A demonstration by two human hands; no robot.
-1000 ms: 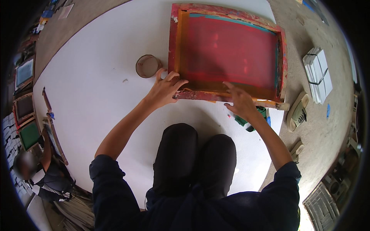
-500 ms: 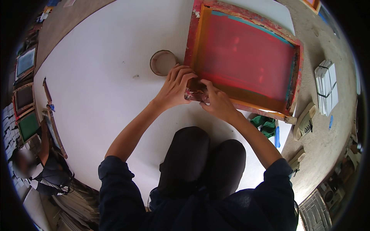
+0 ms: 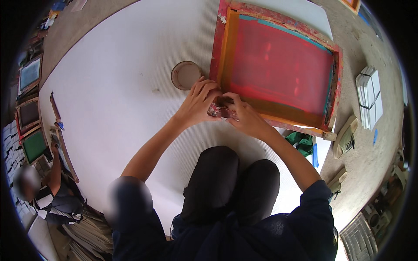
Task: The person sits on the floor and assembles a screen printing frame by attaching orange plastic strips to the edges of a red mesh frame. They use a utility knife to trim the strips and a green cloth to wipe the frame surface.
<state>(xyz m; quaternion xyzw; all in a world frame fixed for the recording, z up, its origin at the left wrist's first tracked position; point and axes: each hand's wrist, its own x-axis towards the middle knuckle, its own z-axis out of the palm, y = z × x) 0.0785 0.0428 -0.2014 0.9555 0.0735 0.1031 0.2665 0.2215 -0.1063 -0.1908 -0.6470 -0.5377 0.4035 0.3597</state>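
Observation:
A screen-printing frame [image 3: 220, 30] with a red mesh [image 3: 278, 65] and paint-crusted wooden sides lies on a white ribbed board [image 3: 117, 82]. My left hand [image 3: 201, 102] is at the frame's near left corner, its fingers bent over it. From the other side, my right hand [image 3: 247, 116] curls its fingers over the same corner, close to the left fingertips. Dark brown and red-white paint shows between the hands. Just beyond my left hand sits a round brown-rimmed thing [image 3: 186, 75]; whether a tape roll or a shallow tub, I cannot tell.
Green cloth [image 3: 301, 141] lies by the frame's near edge. Shoes [image 3: 347, 137] and a tied white stack [image 3: 369, 98] stand on the floor at right. At left, a co-worker's arm [image 3: 55, 167] reaches to another frame [image 3: 66, 150]; more coloured screens [image 3: 34, 145] lie beyond.
My right fingers have drawn closer to my left hand at the corner. The whole view has shifted slightly. The co-worker at left has moved a little.

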